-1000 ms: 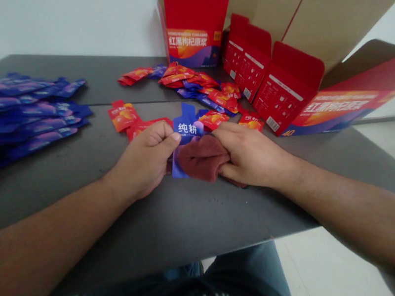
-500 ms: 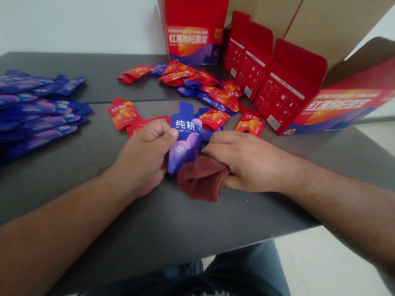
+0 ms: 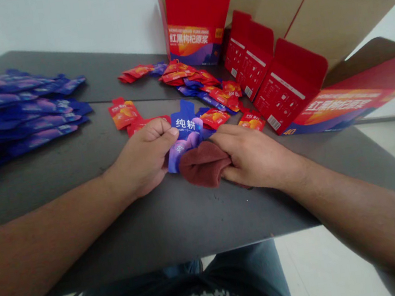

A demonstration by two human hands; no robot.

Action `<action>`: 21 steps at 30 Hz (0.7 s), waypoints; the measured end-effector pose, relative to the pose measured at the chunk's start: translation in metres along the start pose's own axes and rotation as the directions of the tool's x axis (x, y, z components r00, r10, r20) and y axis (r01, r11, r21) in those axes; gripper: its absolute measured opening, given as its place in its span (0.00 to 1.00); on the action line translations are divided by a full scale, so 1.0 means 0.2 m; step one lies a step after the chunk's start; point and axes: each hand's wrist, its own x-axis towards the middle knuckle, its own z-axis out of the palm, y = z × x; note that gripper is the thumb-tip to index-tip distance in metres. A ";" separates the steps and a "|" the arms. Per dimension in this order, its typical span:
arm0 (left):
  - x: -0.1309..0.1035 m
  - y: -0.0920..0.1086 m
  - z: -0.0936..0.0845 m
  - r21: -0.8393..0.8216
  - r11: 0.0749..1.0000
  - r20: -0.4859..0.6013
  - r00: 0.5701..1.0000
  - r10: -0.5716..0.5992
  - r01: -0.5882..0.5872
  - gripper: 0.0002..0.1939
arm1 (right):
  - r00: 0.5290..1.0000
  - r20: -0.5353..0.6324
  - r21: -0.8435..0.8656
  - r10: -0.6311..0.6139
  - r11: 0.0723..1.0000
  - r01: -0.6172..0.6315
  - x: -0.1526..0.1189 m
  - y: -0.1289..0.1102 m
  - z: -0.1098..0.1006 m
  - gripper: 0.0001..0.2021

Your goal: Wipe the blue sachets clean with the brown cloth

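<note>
A blue-purple sachet (image 3: 186,125) with white characters is pinched at its left side by my left hand (image 3: 149,153), thumb on top. My right hand (image 3: 254,154) grips a folded brown cloth (image 3: 204,165), which overlaps the lower right part of that sachet. The fingertips of my right hand are partly hidden under the cloth. Red sachets (image 3: 124,113) lie just beyond my left hand, and another red sachet (image 3: 252,121) lies beyond my right hand.
A large stack of blue sachets (image 3: 20,116) covers the left of the dark table (image 3: 180,226). Red and blue sachets (image 3: 186,75) are heaped behind my hands. An upright red box (image 3: 196,23) stands at the back, with open cartons (image 3: 340,100) to the right.
My right hand has moved slightly up and to the right with the cloth, which now covers more of the sachet's right side. My left hand has stayed in place.
</note>
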 end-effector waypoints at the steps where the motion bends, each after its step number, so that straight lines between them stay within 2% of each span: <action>1: 0.00 0.00 0.00 -0.044 0.999 -0.008 1.000 -0.027 0.027 0.10 | 0.998 -0.046 -0.017 0.043 0.999 -0.044 0.00 0.01 0.00 0.08; 4: 0.00 -0.01 0.00 -0.097 0.994 -0.017 0.998 -0.056 0.055 0.10 | 0.984 -0.131 -0.042 0.118 0.991 -0.125 0.01 0.02 0.01 0.10; 10: -0.01 -0.03 -0.01 -0.023 1.000 -0.038 0.999 0.019 -0.020 0.12 | 0.996 0.027 -0.004 -0.080 0.997 0.080 0.00 -0.06 0.02 0.08; 14: -0.01 -0.06 -0.02 0.041 0.996 -0.008 0.996 0.085 -0.085 0.12 | 0.993 -0.091 -0.050 0.072 0.996 -0.076 0.00 -0.05 0.01 0.08; 16: -0.01 -0.08 -0.04 0.088 0.991 0.000 0.994 0.105 -0.105 0.12 | 0.986 -0.127 -0.046 0.110 0.992 -0.116 0.00 -0.04 0.02 0.09; 21: -0.02 -0.09 -0.07 0.181 0.975 0.033 0.992 0.124 -0.128 0.11 | 0.996 0.030 0.012 -0.090 0.996 0.089 0.00 -0.08 0.03 0.06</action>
